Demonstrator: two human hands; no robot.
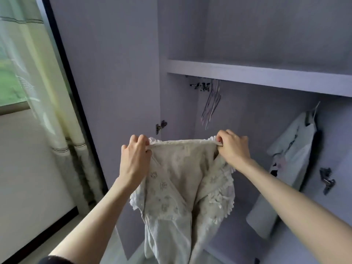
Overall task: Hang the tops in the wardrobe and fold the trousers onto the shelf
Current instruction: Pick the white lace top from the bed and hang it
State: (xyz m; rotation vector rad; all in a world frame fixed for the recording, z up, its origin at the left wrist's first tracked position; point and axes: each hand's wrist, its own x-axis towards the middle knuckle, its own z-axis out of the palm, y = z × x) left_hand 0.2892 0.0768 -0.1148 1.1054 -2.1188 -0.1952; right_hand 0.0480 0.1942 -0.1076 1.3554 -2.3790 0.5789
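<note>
I see both hands raised in front of the open wardrobe (190,44). My left hand (136,156) pinches the left end of the cream garment's (177,183) top edge, fingers curled round the fabric; my right hand (233,147) pinches the right end the same way. The garment hangs between them, below the shelf (266,77). Empty hangers (211,103) dangle under the shelf's left end; 1 pale top (293,149) hangs near its right end.

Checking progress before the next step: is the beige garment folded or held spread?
Spread: the left hand and right hand pinch the garment's top edge apart; the rest hangs loose.
</note>
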